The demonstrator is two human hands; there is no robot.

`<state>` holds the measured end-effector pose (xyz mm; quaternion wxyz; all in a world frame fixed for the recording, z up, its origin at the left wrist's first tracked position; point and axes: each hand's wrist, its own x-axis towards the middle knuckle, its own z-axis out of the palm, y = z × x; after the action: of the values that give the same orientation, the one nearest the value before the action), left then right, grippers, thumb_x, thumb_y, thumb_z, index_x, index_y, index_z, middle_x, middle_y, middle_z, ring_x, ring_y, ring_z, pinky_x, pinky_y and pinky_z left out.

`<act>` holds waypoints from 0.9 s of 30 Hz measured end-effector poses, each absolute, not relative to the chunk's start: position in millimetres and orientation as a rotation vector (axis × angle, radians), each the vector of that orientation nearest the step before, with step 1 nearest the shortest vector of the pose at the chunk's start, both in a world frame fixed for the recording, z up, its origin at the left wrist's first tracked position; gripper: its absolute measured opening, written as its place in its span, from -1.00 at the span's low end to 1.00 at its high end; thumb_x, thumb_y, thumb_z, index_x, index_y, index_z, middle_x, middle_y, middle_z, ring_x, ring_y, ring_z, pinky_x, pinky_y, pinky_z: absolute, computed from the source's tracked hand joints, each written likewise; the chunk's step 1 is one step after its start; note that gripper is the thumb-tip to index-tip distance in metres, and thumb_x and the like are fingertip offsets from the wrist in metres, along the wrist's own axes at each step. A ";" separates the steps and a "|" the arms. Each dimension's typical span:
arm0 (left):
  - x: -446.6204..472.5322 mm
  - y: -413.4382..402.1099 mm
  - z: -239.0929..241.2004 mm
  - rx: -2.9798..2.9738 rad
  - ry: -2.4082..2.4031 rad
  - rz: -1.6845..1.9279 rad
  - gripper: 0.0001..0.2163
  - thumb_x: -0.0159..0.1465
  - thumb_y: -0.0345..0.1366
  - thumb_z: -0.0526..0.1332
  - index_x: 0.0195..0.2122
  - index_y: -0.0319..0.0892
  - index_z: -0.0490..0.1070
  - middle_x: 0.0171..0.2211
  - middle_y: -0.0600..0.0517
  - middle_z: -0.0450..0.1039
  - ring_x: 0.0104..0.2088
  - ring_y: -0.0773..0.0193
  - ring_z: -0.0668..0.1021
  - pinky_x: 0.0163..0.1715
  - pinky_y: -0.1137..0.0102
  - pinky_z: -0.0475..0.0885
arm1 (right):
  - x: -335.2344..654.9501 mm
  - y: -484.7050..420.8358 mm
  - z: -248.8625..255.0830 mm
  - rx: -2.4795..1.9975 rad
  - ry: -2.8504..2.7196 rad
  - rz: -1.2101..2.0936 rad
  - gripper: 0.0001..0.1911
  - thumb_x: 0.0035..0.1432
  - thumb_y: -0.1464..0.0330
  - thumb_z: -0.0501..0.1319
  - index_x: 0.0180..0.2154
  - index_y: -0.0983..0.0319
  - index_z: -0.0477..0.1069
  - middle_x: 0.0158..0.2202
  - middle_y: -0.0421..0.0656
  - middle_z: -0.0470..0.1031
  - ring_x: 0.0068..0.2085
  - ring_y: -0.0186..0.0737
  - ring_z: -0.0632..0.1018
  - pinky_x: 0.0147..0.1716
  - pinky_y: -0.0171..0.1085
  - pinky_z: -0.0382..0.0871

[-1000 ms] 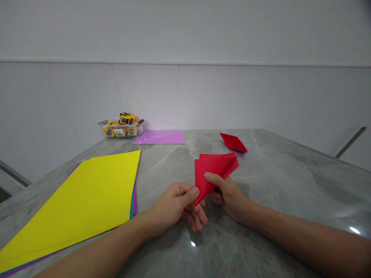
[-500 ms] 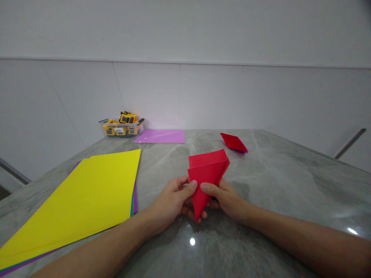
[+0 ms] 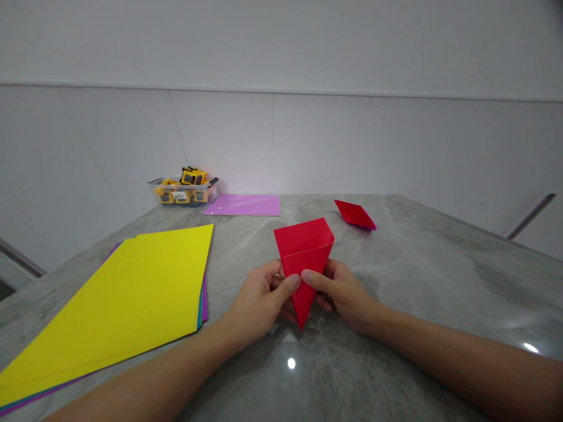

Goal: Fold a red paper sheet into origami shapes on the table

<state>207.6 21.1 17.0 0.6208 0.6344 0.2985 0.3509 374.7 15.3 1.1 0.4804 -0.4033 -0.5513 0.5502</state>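
Note:
Both hands hold a folded red paper (image 3: 305, 249) just above the grey table, its narrow tip pointing down toward me and its wide end away. The wide end gapes a little, with a taller back layer behind a lower front edge. My left hand (image 3: 266, 293) grips its left side, thumb on the front face and fingers behind, partly hidden. My right hand (image 3: 345, 293) pinches the right side the same way, its thumb close to the left one. Beyond them to the right lies another folded red piece (image 3: 355, 215) with a purple edge beneath.
A stack of large sheets, yellow (image 3: 132, 293) on top with teal and purple below, covers the left of the marbled table (image 3: 422, 275). At the back are a clear tub (image 3: 182, 193) of yellow toy vehicles and a light purple sheet (image 3: 246, 205), near the white wall.
The folded red paper has turned leftward at its wide end, and its opening now shows more widely. Both hands keep their hold and have shifted only slightly.

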 end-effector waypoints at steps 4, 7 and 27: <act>206.4 19.6 18.6 1.440 0.661 0.801 -0.70 0.22 -0.07 0.22 -0.25 -0.24 0.37 -0.45 -0.08 0.58 -0.51 0.22 0.59 -0.52 0.42 0.49 | 376.7 16.1 -1.7 -0.936 -1.274 1.386 -0.59 0.00 0.07 0.32 -0.41 0.31 0.37 -0.59 -0.25 0.32 -0.66 -0.50 0.20 -0.74 -0.45 -0.01; 205.6 19.5 19.1 1.417 0.637 0.796 -0.71 0.20 -0.08 0.23 -0.29 -0.25 0.38 -0.44 -0.08 0.59 -0.53 0.23 0.59 -0.51 0.41 0.49 | 377.9 17.4 -4.4 -0.927 -1.228 1.397 -0.61 0.02 0.09 0.31 -0.41 0.31 0.37 -0.58 -0.24 0.33 -0.65 -0.49 0.23 -0.74 -0.45 0.01; 201.0 27.9 12.1 1.353 0.781 0.812 -0.64 0.09 0.00 0.29 -0.46 -0.27 0.40 -0.59 -0.03 0.52 -0.59 0.27 0.54 -0.54 0.42 0.46 | 379.4 20.6 -6.1 -1.046 -1.306 1.352 -0.58 -0.01 0.06 0.32 -0.45 0.30 0.36 -0.68 -0.29 0.30 -0.71 -0.49 0.24 -0.77 -0.47 0.05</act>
<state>201.0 27.9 12.1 0.6370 0.5925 0.3420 0.3554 379.4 20.6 -6.1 0.4752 -0.4277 -0.5344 0.5529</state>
